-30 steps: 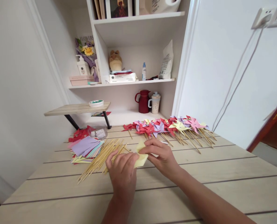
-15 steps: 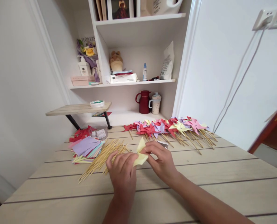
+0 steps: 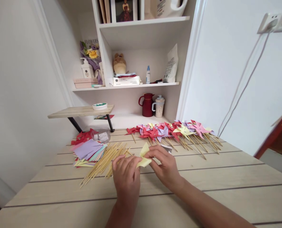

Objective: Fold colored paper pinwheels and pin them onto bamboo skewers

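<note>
— Where does the yellow paper sit?
— Just above the table, near its middle. The left hand and the right hand each pinch it with closed fingertips, and one flap stands up.
— What lies around them?
— Bamboo skewers lie just left of the hands, with a stack of coloured sheets beyond. Finished pinwheels line the far edge.
— Any writing?
— On the shelf the bouquet wrap reads "FLOWERS". The labels on the box are too small to read.
</note>
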`<state>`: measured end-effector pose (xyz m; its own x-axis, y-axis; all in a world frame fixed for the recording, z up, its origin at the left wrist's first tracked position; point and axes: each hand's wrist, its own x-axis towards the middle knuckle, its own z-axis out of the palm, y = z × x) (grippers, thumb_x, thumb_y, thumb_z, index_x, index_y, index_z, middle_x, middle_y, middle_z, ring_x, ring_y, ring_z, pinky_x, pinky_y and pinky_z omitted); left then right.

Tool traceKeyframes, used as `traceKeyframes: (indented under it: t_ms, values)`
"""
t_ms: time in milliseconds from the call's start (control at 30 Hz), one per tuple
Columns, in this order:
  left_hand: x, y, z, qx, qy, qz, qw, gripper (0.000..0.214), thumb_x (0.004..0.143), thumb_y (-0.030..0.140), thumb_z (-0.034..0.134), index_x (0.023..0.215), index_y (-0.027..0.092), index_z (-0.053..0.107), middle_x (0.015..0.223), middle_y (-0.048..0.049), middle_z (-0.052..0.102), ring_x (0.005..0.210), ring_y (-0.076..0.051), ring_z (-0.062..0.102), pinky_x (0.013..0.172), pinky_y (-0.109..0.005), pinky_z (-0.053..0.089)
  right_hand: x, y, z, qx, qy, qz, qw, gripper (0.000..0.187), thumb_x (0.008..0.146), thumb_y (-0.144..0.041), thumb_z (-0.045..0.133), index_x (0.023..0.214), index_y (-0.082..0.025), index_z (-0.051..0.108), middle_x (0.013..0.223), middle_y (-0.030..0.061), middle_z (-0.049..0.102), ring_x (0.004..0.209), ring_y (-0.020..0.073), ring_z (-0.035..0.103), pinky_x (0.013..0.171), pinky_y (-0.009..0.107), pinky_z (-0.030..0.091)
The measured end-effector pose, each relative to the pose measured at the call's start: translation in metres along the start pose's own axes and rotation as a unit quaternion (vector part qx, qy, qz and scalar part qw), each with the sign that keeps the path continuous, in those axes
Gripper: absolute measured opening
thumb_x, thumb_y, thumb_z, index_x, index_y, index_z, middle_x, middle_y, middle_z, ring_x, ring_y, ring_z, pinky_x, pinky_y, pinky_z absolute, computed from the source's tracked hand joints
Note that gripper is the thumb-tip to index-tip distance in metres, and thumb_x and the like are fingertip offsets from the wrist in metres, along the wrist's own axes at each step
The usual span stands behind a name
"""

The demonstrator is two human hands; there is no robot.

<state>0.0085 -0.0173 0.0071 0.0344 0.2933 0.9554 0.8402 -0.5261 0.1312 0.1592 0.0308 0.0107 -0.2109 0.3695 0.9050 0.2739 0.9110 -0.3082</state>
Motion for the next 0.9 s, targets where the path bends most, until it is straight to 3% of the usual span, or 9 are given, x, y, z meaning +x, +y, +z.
traceKeyframes:
  t_ms: [200, 300, 333, 400, 500, 600, 767, 900]
  values:
    - [-0.002, -0.003, 0.005, -0.047, 0.005, -0.058, 0.997, 0.023, 0.086, 0.007, 0.052, 0.088, 0.024, 0.068, 0.081, 0.0026, 0.075, 0.076, -0.016, 0.068, 0.087, -0.036, 0.043, -0.003, 0.001, 0.003, -0.006, -0.001, 0.008, 1.0, 0.016, 0.091, -0.008, 0.057, 0.092, -0.022, 0.064, 0.089, 0.005, 0.065, 0.086, 0.0177, 0.065, 0.074, 0.028, 0.052]
    - [-0.004, -0.005, 0.011, -0.131, -0.003, -0.215, 0.968, 0.013, 0.084, 0.018, 0.062, 0.083, 0.023, 0.073, 0.082, 0.0002, 0.076, 0.079, -0.02, 0.068, 0.083, -0.036, 0.047, -0.002, 0.002, 0.005, 0.013, -0.01, 0.058, 0.998, 0.012, 0.091, -0.011, 0.059, 0.09, -0.022, 0.064, 0.089, 0.0049, 0.064, 0.08, 0.0172, 0.062, 0.069, 0.029, 0.051]
    - [-0.004, -0.005, 0.013, -0.174, -0.016, -0.291, 0.941, 0.01, 0.082, 0.022, 0.065, 0.083, 0.023, 0.075, 0.083, -0.001, 0.077, 0.081, -0.021, 0.069, 0.081, -0.036, 0.049, -0.001, 0.003, 0.006, 0.022, -0.014, 0.081, 0.996, 0.01, 0.09, -0.013, 0.06, 0.088, -0.022, 0.064, 0.088, 0.0046, 0.064, 0.077, 0.0171, 0.061, 0.067, 0.029, 0.05]
    - [-0.002, -0.005, 0.016, -0.274, -0.045, -0.432, 0.858, 0.016, 0.08, 0.03, 0.069, 0.089, 0.02, 0.077, 0.086, -0.0039, 0.077, 0.083, -0.023, 0.07, 0.078, -0.034, 0.051, 0.001, 0.003, 0.007, 0.043, -0.022, 0.123, 0.991, 0.007, 0.089, -0.017, 0.064, 0.085, -0.022, 0.064, 0.085, 0.004, 0.064, 0.075, 0.0174, 0.06, 0.066, 0.029, 0.049]
    - [0.001, -0.003, 0.018, -0.405, -0.048, -0.54, 0.736, 0.035, 0.076, 0.038, 0.074, 0.102, 0.014, 0.075, 0.094, -0.0087, 0.078, 0.089, -0.025, 0.072, 0.081, -0.034, 0.053, 0.003, 0.005, 0.008, 0.071, -0.028, 0.177, 0.981, 0.001, 0.088, -0.022, 0.066, 0.088, -0.022, 0.066, 0.085, 0.0034, 0.065, 0.073, 0.0174, 0.06, 0.067, 0.031, 0.049]
    - [0.004, -0.002, 0.018, -0.462, -0.019, -0.568, 0.681, 0.043, 0.072, 0.037, 0.08, 0.106, 0.013, 0.074, 0.1, -0.012, 0.077, 0.095, -0.026, 0.072, 0.087, -0.035, 0.054, 0.003, 0.008, 0.006, 0.094, -0.027, 0.225, 0.97, 0.009, 0.089, -0.025, 0.064, 0.096, -0.023, 0.068, 0.088, 0.0033, 0.066, 0.072, 0.0172, 0.06, 0.068, 0.032, 0.05]
    - [0.005, -0.002, 0.016, -0.477, 0.01, -0.58, 0.66, 0.036, 0.074, 0.031, 0.079, 0.106, 0.015, 0.074, 0.105, -0.0116, 0.077, 0.097, -0.023, 0.072, 0.089, -0.034, 0.053, 0.002, 0.013, 0.004, 0.158, -0.016, 0.293, 0.943, 0.022, 0.088, -0.033, 0.065, 0.108, -0.024, 0.066, 0.092, 0.0035, 0.066, 0.076, 0.018, 0.062, 0.072, 0.034, 0.052]
    - [0.006, 0.0, 0.014, -0.493, -0.006, -0.573, 0.655, 0.043, 0.076, 0.032, 0.078, 0.115, 0.016, 0.071, 0.104, -0.0111, 0.077, 0.096, -0.024, 0.072, 0.088, -0.035, 0.053, 0.003, 0.018, 0.005, 0.236, -0.033, 0.331, 0.913, 0.052, 0.082, -0.038, 0.073, 0.13, -0.027, 0.055, 0.11, 0.0061, 0.065, 0.102, 0.0226, 0.063, 0.091, 0.041, 0.052]
